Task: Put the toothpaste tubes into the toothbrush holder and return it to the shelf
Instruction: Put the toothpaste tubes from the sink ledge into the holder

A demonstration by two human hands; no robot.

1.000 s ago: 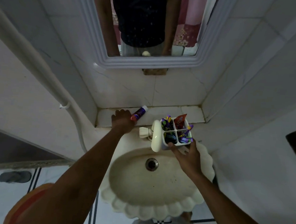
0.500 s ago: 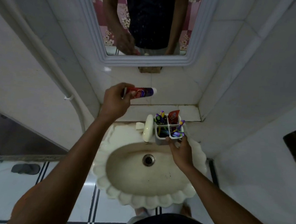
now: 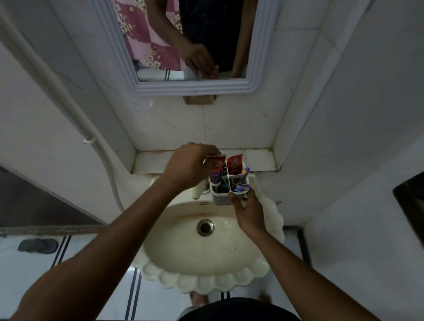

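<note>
My right hand grips the lower front of a white toothbrush holder with four compartments, held over the back rim of the sink. My left hand pinches the flat end of a red toothpaste tube with a purple cap; the tube points cap-down into the holder's back-left compartment. Another red tube stands in the back-right compartment. Purple toothbrushes fill the front-right one. The tiled shelf lies just behind the holder.
A cream scalloped sink with a metal drain sits below my hands. The tap is left of the holder. A white-framed mirror hangs above, a white pipe runs down the left wall, and walls close in on both sides.
My left hand picked the toothpaste tube off the shelf, lifted it, then brought it down cap-first into the holder. My right hand kept holding the holder.
</note>
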